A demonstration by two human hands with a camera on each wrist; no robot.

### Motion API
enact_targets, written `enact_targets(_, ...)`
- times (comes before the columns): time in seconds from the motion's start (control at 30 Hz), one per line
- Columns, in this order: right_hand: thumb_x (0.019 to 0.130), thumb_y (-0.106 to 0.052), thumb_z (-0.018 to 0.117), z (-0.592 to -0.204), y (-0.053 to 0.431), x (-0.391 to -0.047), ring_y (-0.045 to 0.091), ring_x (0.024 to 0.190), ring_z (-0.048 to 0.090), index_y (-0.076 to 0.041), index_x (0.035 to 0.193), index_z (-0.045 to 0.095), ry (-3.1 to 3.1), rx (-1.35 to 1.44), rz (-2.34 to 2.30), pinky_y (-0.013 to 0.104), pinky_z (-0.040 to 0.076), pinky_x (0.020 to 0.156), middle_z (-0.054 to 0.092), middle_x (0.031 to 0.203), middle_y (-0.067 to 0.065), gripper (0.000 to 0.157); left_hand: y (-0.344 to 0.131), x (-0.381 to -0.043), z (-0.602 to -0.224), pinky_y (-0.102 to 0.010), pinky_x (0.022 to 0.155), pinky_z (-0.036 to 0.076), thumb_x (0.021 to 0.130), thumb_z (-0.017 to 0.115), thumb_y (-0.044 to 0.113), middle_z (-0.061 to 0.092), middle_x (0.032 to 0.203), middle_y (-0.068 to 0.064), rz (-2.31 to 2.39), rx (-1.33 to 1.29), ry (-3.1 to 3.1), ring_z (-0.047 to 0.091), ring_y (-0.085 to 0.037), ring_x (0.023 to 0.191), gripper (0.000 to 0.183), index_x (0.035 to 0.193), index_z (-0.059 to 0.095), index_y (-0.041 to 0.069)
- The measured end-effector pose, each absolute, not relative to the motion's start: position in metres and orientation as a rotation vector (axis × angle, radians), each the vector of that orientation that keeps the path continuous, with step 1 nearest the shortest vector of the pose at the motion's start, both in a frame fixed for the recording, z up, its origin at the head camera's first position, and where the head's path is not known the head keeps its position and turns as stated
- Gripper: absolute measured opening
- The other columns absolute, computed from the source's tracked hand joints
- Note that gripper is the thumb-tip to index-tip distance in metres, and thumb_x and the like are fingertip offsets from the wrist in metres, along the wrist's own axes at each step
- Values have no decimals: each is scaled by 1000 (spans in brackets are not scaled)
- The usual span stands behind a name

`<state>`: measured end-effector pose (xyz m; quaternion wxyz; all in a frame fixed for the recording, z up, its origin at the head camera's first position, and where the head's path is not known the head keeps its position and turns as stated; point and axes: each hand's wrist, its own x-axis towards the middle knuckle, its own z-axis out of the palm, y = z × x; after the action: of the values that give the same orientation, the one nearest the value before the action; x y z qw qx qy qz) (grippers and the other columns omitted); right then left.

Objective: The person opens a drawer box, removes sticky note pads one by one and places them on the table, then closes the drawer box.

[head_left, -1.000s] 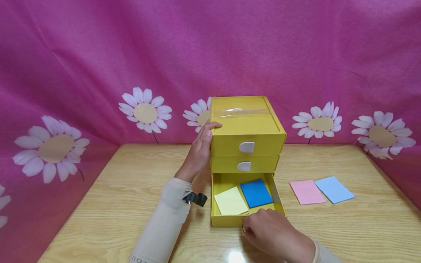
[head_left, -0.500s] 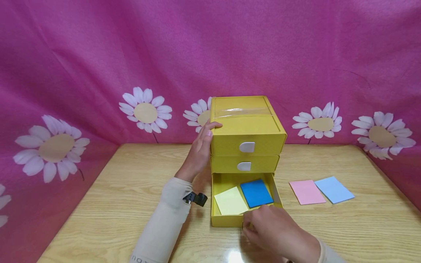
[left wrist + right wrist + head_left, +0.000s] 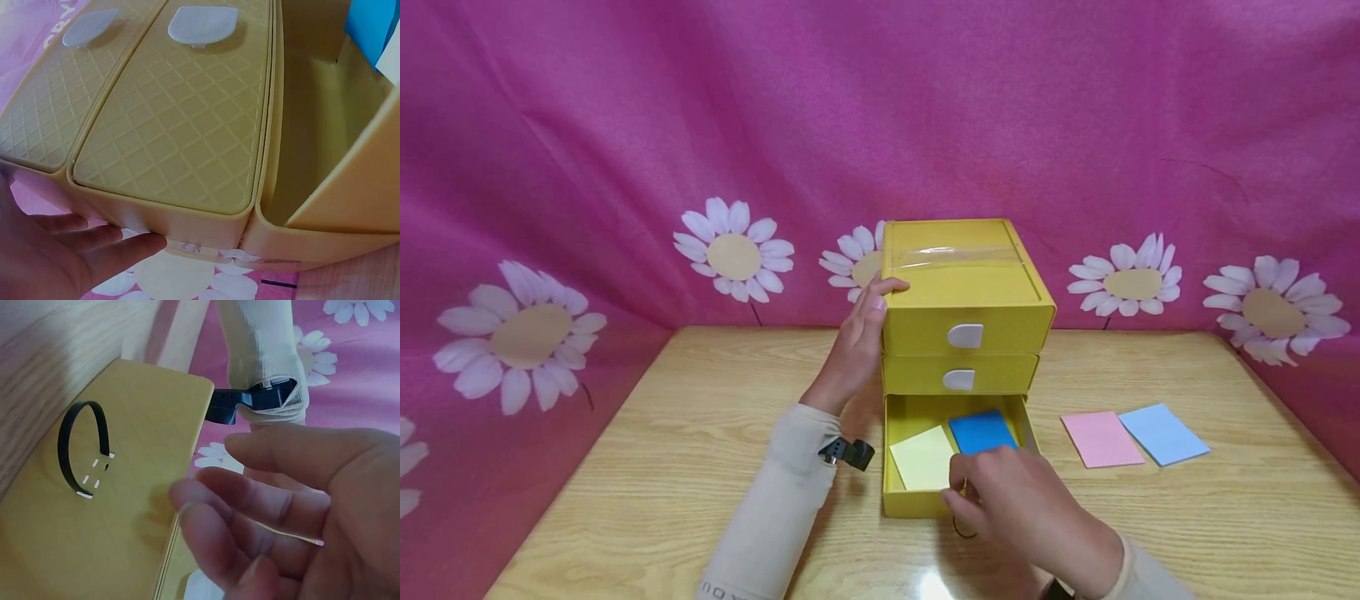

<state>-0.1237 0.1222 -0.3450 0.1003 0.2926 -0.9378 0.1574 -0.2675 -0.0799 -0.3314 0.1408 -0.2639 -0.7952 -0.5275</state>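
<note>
Wood-grain table — yellow drawer unit, lattice-fronted, with white tabs

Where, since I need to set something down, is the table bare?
The table is bare between the left sleeve and curtain, and behind and in front of the pink pad and light-blue pad. Crowded: the open drawer, holding a yellow pad and a blue pad, and the right hand at its front.

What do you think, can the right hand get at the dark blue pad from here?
Probably yes: the drawer holding the dark blue pad stands open, and the right hand, apparently holding nothing, is near the drawer's front, with no object seen blocking the pad.
</note>
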Motion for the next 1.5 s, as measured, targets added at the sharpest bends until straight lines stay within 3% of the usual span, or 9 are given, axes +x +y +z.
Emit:
enact_targets(0.17, 82, -24, 73, -344, 120, -129, -1, 53, 47, -26, 64, 58, -2745, 846, 486, 21, 34, 44, 50, 56, -22, 23, -80, -268, -331, -44, 115, 18, 103, 18, 47, 23, 158, 8, -1518, -758, -2299, 12, -2, 143, 44, 134, 44, 31)
enact_targets(0.5, 79, -23, 73, -346, 112, -139, 3, 53, 44, -26, 63, 57, -2712, 785, 433, 22, 31, 42, 46, 58, -19, 23, -80, -268, -331, -44, 115, 18, 103, 19, 46, 24, 157, 7, -1515, -762, -2291, 12, -4, 144, 44, 134, 45, 29)
enact_targets(0.73, 78, -25, 74, -351, 106, -148, 1, 51, 44, -20, 76, 65, -2745, 753, 397, 22, 32, 42, 43, 53, -17, 11, -80, -268, -331, -43, 115, 19, 103, 19, 45, 25, 157, 7, -1511, -754, -2287, 13, -5, 144, 43, 133, 45, 29)
enact_targets(1.17, 83, -27, 71, -363, 101, -167, 5, 49, 46, -8, 92, 69, -2947, 711, 567, 29, 40, 45, 48, 52, -12, 21, -81, -268, -332, -42, 115, 19, 103, 19, 44, 25, 157, 7, -1537, -747, -2287, 13, -2, 143, 43, 133, 46, 29)
enact_targets(1.5, 81, -30, 75, -369, 99, -176, 10, 55, 49, -10, 97, 69, -3034, 642, 524, 33, 44, 52, 49, 54, -9, 26, -80, -270, -332, -42, 115, 18, 103, 19, 44, 27, 156, 8, -1506, -763, -2281, 13, -6, 145, 44, 133, 46, 28)
